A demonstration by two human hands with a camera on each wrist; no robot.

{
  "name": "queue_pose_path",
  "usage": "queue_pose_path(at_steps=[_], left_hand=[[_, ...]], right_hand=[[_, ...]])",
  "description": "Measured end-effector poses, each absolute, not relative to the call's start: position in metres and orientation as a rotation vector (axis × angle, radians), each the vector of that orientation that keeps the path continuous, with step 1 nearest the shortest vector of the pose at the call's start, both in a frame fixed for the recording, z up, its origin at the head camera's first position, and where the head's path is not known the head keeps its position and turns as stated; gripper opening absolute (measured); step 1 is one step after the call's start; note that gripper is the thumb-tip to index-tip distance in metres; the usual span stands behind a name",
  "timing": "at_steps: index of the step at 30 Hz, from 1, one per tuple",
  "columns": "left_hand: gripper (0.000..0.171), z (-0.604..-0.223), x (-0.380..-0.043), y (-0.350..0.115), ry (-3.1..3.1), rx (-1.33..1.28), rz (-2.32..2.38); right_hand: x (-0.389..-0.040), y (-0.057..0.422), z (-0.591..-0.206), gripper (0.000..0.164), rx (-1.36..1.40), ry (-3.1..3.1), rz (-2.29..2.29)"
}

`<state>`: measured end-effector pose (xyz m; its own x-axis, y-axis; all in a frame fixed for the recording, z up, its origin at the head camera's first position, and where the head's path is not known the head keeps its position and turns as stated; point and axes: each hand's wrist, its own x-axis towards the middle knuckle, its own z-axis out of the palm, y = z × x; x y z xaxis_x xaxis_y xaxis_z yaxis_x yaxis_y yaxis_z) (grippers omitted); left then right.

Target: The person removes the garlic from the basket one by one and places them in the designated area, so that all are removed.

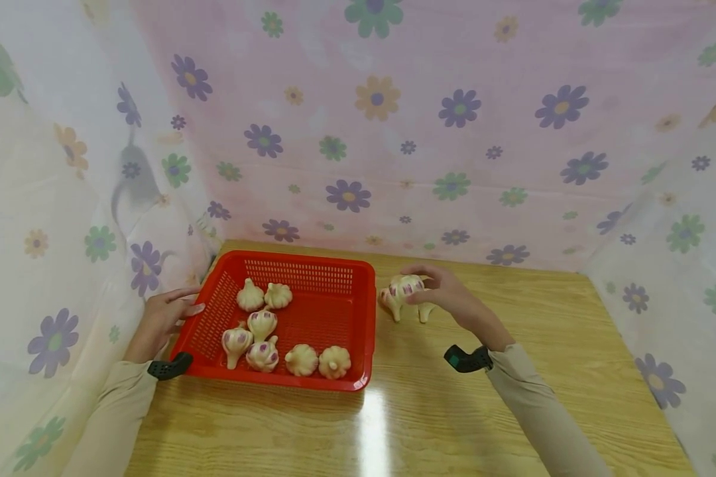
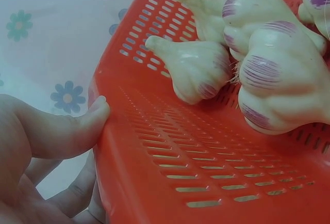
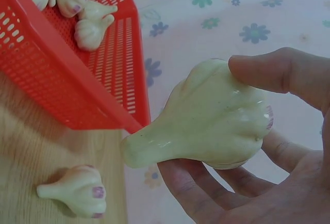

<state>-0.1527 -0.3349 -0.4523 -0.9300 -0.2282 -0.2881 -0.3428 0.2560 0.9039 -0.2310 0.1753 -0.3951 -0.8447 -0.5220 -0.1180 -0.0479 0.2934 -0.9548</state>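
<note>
My right hand (image 1: 450,301) holds a garlic bulb (image 3: 211,115), pale cream with purple patches, thumb above and fingers below, its stem pointing left in the right wrist view. It is just right of a red plastic basket (image 1: 366,318). Below it, another garlic bulb (image 3: 80,190) lies on the table. At the basket's left end, my left hand (image 1: 161,321) grips the rim, its thumb (image 2: 87,128) at the edge and the other fingers partly hidden behind the wall. Several garlic bulbs (image 1: 262,324) lie inside the basket, mostly to the left and along the front.
The basket has slotted walls and stands on a light wooden table (image 1: 513,397). Flower-patterned cloth (image 1: 406,132) hangs behind and on both sides, close to the left hand. Each wrist carries a dark strap device (image 1: 468,359).
</note>
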Motion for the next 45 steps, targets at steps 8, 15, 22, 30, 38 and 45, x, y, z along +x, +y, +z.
queue_pose_path(at_steps=[8,15,22,30,38,45], left_hand=[[0.058,-0.453,-0.154,-0.334,2.402,-0.563,1.761],[0.057,-0.454,-0.155,-0.333,2.412,-0.585,1.743],[0.058,-0.454,-0.154,-0.335,2.426,-0.58,1.732],[0.059,-0.453,-0.152,-0.336,2.441,-0.547,1.721],[0.058,-0.452,-0.154,-0.336,2.42,-0.574,1.718],[0.059,-0.452,-0.156,-0.337,2.401,-0.589,1.723]], right_hand=[[-0.235,0.195,-0.402,0.053,-0.462,2.193,-1.561],[-0.24,0.211,-0.407,0.057,-0.42,2.212,-1.551],[-0.245,0.224,-0.413,0.058,-0.373,2.234,-1.552],[-0.25,0.238,-0.425,0.061,-0.335,2.226,-1.562],[-0.257,0.246,-0.437,0.063,-0.228,2.242,-1.546],[-0.263,0.256,-0.449,0.06,-0.183,2.258,-1.541]])
